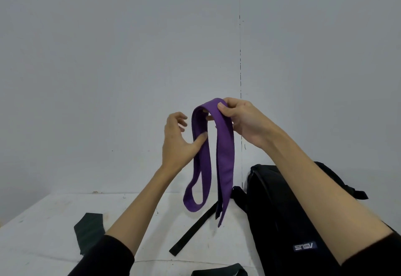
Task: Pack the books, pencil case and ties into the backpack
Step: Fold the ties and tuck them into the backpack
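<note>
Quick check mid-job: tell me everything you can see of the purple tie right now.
The purple tie is plain, matte woven-looking cloth, held up in the air above the white table, left of the black backpack. It is draped in folds: the right hand pinches the top bend, and strands hang down, one curling into a loop at the bottom, another ending in a point. The left hand is open, its thumb touching the left strand. The tie does not touch the table.

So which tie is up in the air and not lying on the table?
The purple tie. The right hand pinches its fold, so it dangles, while the dark green tie lies flat on the table.
</note>
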